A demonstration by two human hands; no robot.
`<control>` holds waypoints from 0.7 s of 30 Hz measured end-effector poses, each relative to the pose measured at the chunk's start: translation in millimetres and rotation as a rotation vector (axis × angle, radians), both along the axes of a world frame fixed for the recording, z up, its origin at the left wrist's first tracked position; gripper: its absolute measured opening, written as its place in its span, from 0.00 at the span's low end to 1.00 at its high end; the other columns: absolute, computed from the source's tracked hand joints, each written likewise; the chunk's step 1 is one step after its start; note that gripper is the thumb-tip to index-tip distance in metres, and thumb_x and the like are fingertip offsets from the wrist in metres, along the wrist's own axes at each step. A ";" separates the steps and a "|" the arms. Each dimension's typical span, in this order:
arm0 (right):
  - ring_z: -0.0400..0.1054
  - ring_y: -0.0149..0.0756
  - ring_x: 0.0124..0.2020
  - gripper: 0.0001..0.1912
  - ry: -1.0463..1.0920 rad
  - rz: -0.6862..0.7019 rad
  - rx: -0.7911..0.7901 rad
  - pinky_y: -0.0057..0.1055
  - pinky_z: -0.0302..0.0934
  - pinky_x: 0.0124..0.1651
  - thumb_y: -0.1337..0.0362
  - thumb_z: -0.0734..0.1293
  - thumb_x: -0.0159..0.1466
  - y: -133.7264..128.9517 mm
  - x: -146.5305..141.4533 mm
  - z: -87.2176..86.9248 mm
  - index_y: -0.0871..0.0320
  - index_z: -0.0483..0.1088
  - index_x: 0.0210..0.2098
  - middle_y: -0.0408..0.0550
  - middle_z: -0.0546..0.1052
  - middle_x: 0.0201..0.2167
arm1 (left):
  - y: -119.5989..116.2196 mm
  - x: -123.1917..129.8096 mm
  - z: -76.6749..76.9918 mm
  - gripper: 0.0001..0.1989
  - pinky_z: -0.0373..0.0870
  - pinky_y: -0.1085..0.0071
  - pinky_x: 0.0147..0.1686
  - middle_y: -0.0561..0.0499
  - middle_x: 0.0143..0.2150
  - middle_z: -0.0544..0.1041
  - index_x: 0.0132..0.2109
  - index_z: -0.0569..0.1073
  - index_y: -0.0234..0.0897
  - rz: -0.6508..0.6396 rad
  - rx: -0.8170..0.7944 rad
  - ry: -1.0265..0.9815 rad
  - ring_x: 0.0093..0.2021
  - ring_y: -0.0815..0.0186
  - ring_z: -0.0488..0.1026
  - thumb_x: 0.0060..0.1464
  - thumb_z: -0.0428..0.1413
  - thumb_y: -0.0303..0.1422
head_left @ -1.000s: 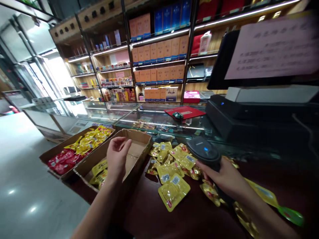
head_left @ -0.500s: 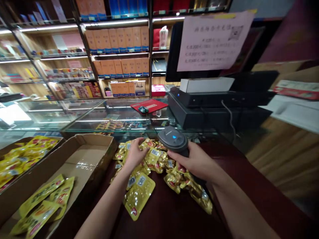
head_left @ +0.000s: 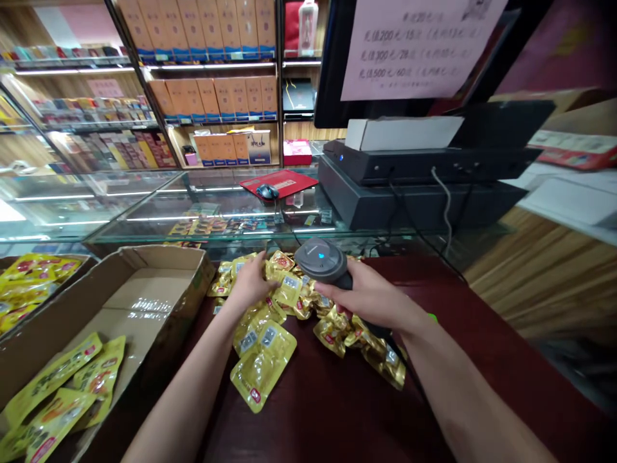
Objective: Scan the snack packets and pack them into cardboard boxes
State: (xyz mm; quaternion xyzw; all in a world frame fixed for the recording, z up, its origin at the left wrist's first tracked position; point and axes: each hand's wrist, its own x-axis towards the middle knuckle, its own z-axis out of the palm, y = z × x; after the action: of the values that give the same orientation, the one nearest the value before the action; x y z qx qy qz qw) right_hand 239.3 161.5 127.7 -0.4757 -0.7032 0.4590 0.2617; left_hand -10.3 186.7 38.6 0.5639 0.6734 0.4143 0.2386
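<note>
Packet selection is seemingly in hand — the scanner point(head_left: 319, 260) gripped by the right hand point(head_left: 370, 294), packets point(head_left: 264, 368) reached by the spread left hand point(head_left: 249, 283) — and a pinch is called for.

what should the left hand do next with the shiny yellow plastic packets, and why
I'd probably have the left hand lift one shiny yellow plastic packet toward the dark grey, rounded handheld scanner: the hand is among such packets, its grip unclear, several carry pale printed labels, and the right hand holds the scanner close by.
</note>
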 end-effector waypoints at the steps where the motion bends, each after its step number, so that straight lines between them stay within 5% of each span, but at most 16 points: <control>1: 0.68 0.32 0.19 0.15 -0.010 0.019 -0.014 0.28 0.62 0.21 0.57 0.74 0.58 1.2 -0.2 -1.9 0.57 0.74 0.42 0.42 0.76 0.23 | -0.2 -2.9 3.3 0.31 0.67 0.60 0.52 0.43 0.45 0.80 0.46 0.77 0.39 -0.024 -0.037 0.019 0.49 0.49 0.75 0.28 0.72 0.30; 7: 0.66 0.31 0.16 0.13 -0.013 0.054 -0.034 0.26 0.58 0.17 0.58 0.75 0.57 1.1 -6.2 -4.6 0.56 0.73 0.38 0.39 0.73 0.18 | -2.7 -28.5 19.9 0.17 0.67 0.71 0.31 0.53 0.28 0.78 0.32 0.74 0.38 -0.101 -0.151 -0.101 0.29 0.64 0.74 0.33 0.70 0.35; 21: 0.62 0.28 0.15 0.11 -0.051 0.117 -0.051 0.25 0.56 0.17 0.58 0.71 0.61 -4.0 -10.4 -5.8 0.55 0.68 0.39 0.36 0.70 0.17 | -7.0 -36.0 34.0 0.13 0.67 0.73 0.29 0.48 0.30 0.80 0.30 0.76 0.36 -0.217 -0.149 -0.603 0.27 0.68 0.73 0.37 0.71 0.30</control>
State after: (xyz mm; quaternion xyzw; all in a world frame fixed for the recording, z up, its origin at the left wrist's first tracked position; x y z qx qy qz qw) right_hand 228.9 157.4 121.8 -0.4520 -0.7242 0.4791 0.2042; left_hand -46.3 179.7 72.6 0.4653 0.5370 0.4843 0.5105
